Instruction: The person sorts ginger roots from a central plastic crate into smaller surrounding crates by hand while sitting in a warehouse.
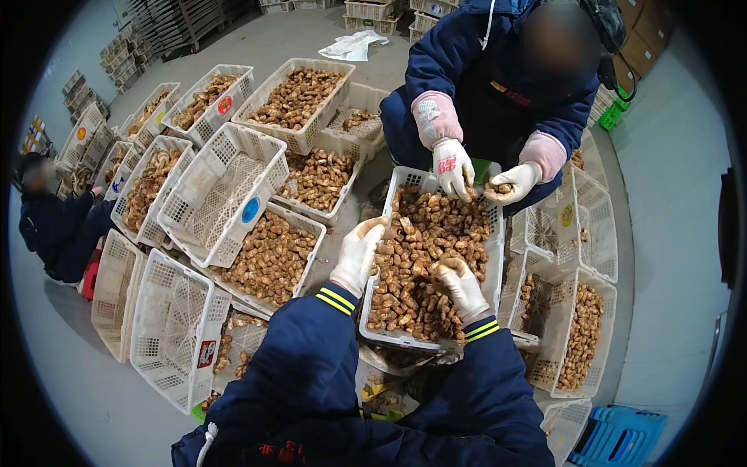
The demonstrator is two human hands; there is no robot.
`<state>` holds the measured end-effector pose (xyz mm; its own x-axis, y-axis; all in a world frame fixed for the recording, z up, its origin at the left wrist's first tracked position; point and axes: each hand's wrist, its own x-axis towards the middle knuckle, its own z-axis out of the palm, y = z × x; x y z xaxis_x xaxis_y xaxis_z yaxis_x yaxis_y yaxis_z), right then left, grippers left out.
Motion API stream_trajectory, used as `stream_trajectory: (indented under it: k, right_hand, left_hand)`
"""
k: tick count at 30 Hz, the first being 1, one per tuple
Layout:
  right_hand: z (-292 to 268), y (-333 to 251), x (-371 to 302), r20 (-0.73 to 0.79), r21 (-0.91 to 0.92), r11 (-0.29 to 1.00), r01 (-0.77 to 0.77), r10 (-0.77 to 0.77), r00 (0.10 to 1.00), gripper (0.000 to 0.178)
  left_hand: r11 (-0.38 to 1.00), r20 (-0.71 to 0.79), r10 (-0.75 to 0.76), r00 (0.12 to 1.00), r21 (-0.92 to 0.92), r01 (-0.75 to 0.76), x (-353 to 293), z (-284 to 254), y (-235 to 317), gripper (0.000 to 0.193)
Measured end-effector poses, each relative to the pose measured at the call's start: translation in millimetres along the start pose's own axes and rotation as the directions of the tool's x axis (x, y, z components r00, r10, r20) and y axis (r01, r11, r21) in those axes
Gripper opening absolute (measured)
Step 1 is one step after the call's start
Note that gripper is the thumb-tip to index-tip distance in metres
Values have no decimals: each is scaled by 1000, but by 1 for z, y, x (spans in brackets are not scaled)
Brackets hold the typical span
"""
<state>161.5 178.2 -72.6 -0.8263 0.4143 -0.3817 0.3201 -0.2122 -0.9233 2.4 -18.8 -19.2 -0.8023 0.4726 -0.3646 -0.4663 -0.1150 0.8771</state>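
A white perforated crate (495, 268) in front of me is filled with brown, knobbly mushrooms (436, 233). At its left rim, my left hand (356, 257), in a white glove, curls its fingers round a brown mushroom (384, 248). Over the near right part of the heap, my right hand (462, 289), gloved too, has its fingers closed on a mushroom partly hidden by the glove. Across the crate a co-worker's gloved hands (454, 167) reach over the far end, and their other hand (513, 185) holds a mushroom (503, 188).
To the left, an empty white crate (222, 187) rests tilted on a crate of mushrooms (268, 261); more filled crates (299, 97) lie beyond. Crates with mushrooms (580, 335) line the right. A blue plastic crate (622, 436) lies lower right. Another person (62, 226) crouches far left.
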Motion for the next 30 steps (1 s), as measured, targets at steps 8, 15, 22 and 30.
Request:
stream_trajectory:
  k: [8,15,22,30]
  right_hand:
    - [40,56,7,278,-949,169,266,45,960,59]
    - [29,19,11,309,123,992,23,-60,949,54]
    - [21,-2,-4,259,565,825,-18,-157,953,61]
    - [35,-9,-8,215,416,899,139,-245,945,63]
  left_hand:
    - [998,62,-58,996,-8,59,4,3,-2,29]
    - [901,188,-188,964,423,93,-7,4,-3,32]
    - [652,322,-289,902,756,-61,-13,16,1,52]
    - [693,386,-304,871,717,-76,-15,12,-5,58]
